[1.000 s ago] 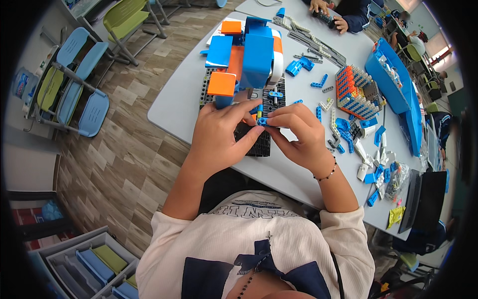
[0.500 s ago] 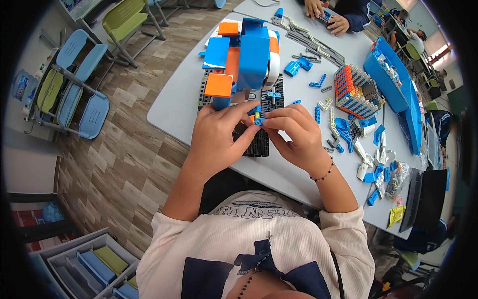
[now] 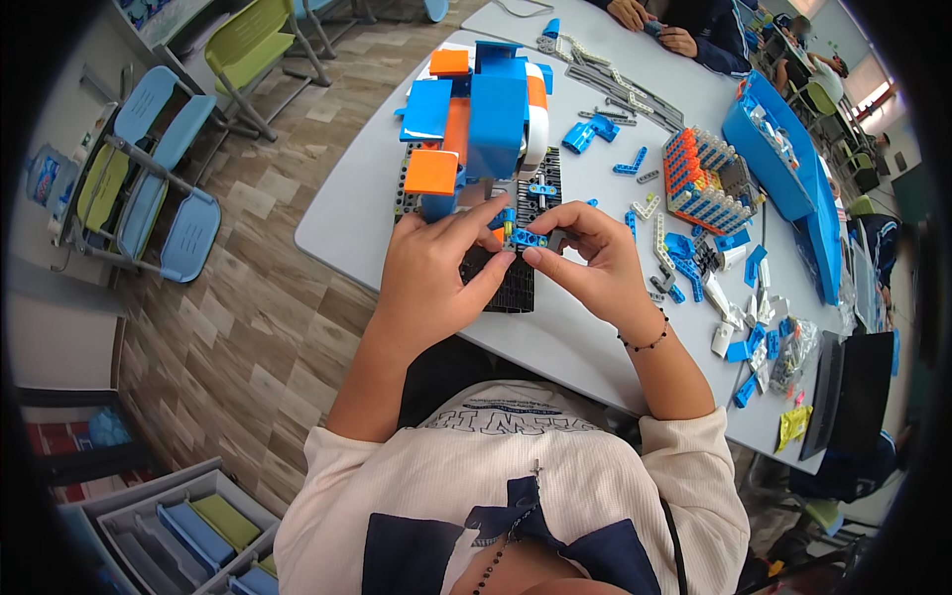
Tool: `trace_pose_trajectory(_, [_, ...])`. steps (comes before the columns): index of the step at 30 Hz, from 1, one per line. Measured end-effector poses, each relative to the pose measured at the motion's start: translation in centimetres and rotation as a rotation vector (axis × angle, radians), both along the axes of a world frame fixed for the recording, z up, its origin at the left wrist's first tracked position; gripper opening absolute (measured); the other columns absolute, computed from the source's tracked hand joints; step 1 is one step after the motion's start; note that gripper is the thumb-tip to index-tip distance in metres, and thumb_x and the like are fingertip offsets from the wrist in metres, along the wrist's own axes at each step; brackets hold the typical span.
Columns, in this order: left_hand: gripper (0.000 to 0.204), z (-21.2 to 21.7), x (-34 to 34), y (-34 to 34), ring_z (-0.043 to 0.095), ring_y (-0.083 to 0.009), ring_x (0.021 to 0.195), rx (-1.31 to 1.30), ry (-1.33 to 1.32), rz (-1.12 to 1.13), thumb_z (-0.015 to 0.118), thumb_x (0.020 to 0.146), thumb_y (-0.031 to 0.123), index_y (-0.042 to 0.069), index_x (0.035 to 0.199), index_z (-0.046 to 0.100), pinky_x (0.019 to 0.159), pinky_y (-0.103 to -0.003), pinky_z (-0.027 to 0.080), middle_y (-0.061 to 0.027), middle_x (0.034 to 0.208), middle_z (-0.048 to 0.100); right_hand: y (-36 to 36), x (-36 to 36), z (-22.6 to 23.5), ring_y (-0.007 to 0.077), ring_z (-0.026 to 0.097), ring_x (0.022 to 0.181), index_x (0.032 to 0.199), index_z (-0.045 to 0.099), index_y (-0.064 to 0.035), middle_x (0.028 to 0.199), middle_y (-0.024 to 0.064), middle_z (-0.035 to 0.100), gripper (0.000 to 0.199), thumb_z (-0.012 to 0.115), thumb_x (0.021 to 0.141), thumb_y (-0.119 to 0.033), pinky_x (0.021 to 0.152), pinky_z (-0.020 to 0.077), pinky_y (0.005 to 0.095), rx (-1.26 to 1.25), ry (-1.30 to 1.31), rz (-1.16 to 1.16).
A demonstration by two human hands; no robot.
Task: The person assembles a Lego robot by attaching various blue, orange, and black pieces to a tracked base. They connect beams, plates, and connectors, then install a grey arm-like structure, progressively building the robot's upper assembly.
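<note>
A large building-block model (image 3: 496, 124) in blue, orange and white stands before me on a black tracked base (image 3: 514, 288). At its near side is a short blue beam (image 3: 530, 238) with holes, joined to small yellow-green and orange bits. My left hand (image 3: 436, 270) pinches the left side of this small assembly, its fingers partly hidden under the model. Thumb and index finger of my right hand (image 3: 600, 266) close about the right end of the beam. A grey piece partly shows behind the right fingers.
Loose blue and white pieces (image 3: 684, 258) lie to the right on the grey-white table (image 3: 347, 213). Beyond them stand an orange and grey crate of blocks (image 3: 709, 183) and a blue bin (image 3: 769, 149). Another person's hands (image 3: 654, 28) work at the far side.
My right fingers have shifted and spread a little, so more of the blue beam shows. The left hand has barely moved. The other person's hands have moved farther back.
</note>
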State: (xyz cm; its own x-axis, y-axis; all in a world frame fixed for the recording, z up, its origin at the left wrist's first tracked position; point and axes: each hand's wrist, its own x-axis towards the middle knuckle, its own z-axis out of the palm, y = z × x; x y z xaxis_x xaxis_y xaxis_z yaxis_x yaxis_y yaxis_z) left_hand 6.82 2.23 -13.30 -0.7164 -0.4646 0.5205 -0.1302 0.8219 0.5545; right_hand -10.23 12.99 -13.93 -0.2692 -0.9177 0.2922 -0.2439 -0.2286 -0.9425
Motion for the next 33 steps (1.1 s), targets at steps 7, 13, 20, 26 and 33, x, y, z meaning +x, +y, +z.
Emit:
trace_pose_trajectory(7, [0.046,-0.1,0.0,0.0,0.062,-0.0147,0.069,0.005,0.018,-0.009,0.070,0.077,0.014,0.008,0.121,0.061,0.069,-0.031,0.035,0.0002,0.080,0.070,0.2,0.6,0.8,0.0091,0.060,0.084,0.100,0.064,0.0011,0.096,0.0056,0.065,0.021,0.070,0.082,-0.007,0.070,0.0486,0.0225,0.011,-0.169,0.044])
trace_pose_trajectory(13, [0.043,-0.3,0.0,0.2,0.062,-0.0133,0.070,0.004,0.052,0.019,0.070,0.077,0.013,0.008,0.119,0.062,0.068,-0.031,0.033,0.0002,0.081,0.069,0.7,-0.2,2.1,0.0095,0.059,0.082,0.104,0.063,-0.0012,0.097,0.0051,0.063,0.023,0.068,0.084,-0.009,0.072,0.0493,0.0237,0.217,-0.642,0.164])
trace_pose_trajectory(20, [0.039,-0.2,0.1,0.5,0.060,-0.0134,0.068,0.024,0.077,0.065,0.068,0.078,0.012,0.008,0.116,0.063,0.068,-0.031,0.031,0.0010,0.079,0.068,0.4,-0.2,2.0,0.0095,0.059,0.086,0.110,0.057,-0.0028,0.099,0.0046,0.061,0.032,0.070,0.082,-0.008,0.075,0.0502,0.0237,0.232,-0.649,0.164])
trace_pose_trajectory(26, [0.043,0.4,0.4,0.7,0.058,-0.0131,0.072,0.041,-0.039,0.070,0.065,0.077,0.007,0.009,0.120,0.063,0.073,-0.030,0.030,-0.0025,0.086,0.070,-0.4,1.1,1.0,0.0102,0.059,0.094,0.112,0.055,-0.0028,0.101,0.0028,0.061,0.036,0.073,0.080,-0.005,0.080,0.0506,0.0229,0.096,-0.267,0.029])
trace_pose_trajectory(33, [0.034,0.5,0.0,0.7,0.058,-0.0161,0.067,-0.032,0.011,0.062,0.058,0.083,0.012,0.007,0.116,0.063,0.070,-0.034,0.029,-0.0031,0.078,0.065,-1.0,1.7,0.9,0.0123,0.062,0.096,0.110,0.055,-0.0021,0.104,0.0056,0.064,0.033,0.070,0.081,-0.006,0.074,0.0521,0.0245,0.021,0.047,-0.018])
